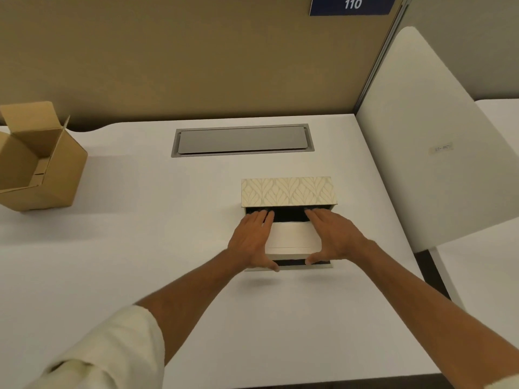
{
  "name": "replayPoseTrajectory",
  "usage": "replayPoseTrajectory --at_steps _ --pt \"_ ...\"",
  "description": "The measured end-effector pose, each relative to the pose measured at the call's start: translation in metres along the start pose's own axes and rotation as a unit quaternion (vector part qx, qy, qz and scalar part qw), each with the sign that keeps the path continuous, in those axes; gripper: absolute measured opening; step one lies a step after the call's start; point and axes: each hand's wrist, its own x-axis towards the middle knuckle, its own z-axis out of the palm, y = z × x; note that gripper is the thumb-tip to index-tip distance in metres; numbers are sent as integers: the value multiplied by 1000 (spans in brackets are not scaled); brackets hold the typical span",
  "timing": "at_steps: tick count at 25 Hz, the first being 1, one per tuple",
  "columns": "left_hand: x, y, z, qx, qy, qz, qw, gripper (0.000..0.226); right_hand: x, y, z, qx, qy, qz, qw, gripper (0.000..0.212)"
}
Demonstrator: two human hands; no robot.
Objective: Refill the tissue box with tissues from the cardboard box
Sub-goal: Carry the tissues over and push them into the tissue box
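Note:
The tissue box (288, 192) has a cream leaf pattern and lies open on the white table, right of centre, its dark inside showing. A white stack of tissues (293, 237) sits in the open box. My left hand (252, 240) grips the stack's left side, and my right hand (332, 237) grips its right side. Both thumbs curl around the stack's near edge, and the fingertips reach into the dark gap at the far side. The brown cardboard box (42, 161) stands at the table's left edge with its flaps up, and the part of its inside that shows holds nothing.
A grey metal cable hatch (243, 140) is set flush in the table behind the tissue box. A beige partition wall runs along the back. A white side panel (438, 141) rises on the right. A blue sign reading 110 (352, 4) hangs above.

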Motion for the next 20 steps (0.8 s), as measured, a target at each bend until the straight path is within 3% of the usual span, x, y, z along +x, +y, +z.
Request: replayPoseTrajectory --at_steps 3,6,11,20 --pt "15 -2 4 42 -63 -9 997 139 13 1 4 -57 -85 -15 995 139" --pt "21 -4 10 58 -93 -21 994 129 17 3 15 -73 -129 -20 989 145" --pt "23 -7 16 73 -84 -24 993 101 21 7 25 -96 -80 -28 992 137" --pt "24 -9 17 61 -92 -12 994 100 28 14 36 -78 -51 -35 995 107"
